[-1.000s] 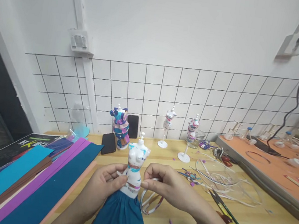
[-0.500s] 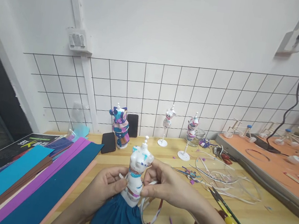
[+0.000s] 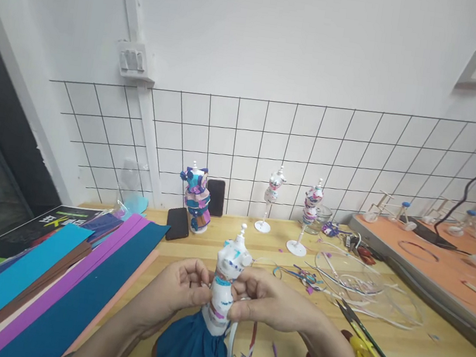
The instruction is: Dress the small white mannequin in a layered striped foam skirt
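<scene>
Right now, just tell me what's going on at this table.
A person's left grip and right grip are at either side of the waist of a small white dress form, which wears a gathered teal skirt. A loop of narrow tape hangs below the right one, seemingly pinched there. Scissors lie to the right, fabric strips to the left, and three other dress forms stand behind.

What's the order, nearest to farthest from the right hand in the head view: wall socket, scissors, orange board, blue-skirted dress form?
From the right hand:
1. Blue-skirted dress form: right against it, on its left.
2. Scissors: to its right.
3. Orange board: farther right and back.
4. Wall socket: high, upper right.
</scene>
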`<action>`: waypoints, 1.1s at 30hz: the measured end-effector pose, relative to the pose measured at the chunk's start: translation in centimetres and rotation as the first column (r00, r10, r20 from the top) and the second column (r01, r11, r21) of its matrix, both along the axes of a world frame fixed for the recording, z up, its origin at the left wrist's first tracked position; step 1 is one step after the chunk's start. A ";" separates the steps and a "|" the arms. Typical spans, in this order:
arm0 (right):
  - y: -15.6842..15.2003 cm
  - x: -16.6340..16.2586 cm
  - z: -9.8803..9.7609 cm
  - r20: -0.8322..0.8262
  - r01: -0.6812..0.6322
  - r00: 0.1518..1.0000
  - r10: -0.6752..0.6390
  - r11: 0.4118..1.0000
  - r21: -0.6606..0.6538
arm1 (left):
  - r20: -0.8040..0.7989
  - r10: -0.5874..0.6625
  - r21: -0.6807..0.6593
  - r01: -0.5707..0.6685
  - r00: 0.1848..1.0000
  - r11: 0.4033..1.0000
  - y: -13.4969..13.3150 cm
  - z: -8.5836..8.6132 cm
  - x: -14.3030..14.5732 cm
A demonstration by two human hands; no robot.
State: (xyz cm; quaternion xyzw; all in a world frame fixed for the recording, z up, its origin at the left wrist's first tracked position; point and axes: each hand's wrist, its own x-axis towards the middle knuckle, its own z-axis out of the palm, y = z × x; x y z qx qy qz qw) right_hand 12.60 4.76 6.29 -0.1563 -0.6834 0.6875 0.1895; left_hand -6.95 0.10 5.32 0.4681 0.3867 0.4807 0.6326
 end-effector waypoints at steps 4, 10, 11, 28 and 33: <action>0.2 0.1 -0.1 -0.024 -0.034 0.999 0.034 0.999 0.005 | 0.007 0.009 -0.100 -0.008 1.000 0.995 0.0 0.1 -0.2; 0.4 0.0 -0.2 -0.006 -0.027 1.000 0.027 0.999 0.023 | -0.069 0.012 -0.045 -0.015 0.998 0.999 -0.1 0.6 -0.1; 0.4 0.0 -0.2 -0.002 -0.018 1.000 0.018 0.999 0.030 | -0.111 0.021 0.006 -0.021 0.994 1.000 -0.1 0.7 0.0; 1.8 -0.1 -0.5 0.053 0.266 0.961 -0.273 0.957 0.113 | -0.575 0.313 0.578 0.105 0.756 0.809 -3.1 2.8 1.9; 1.8 -0.1 -0.4 0.043 0.248 0.966 -0.254 0.962 0.112 | -0.658 0.121 0.515 0.327 0.743 0.792 -3.4 3.0 2.5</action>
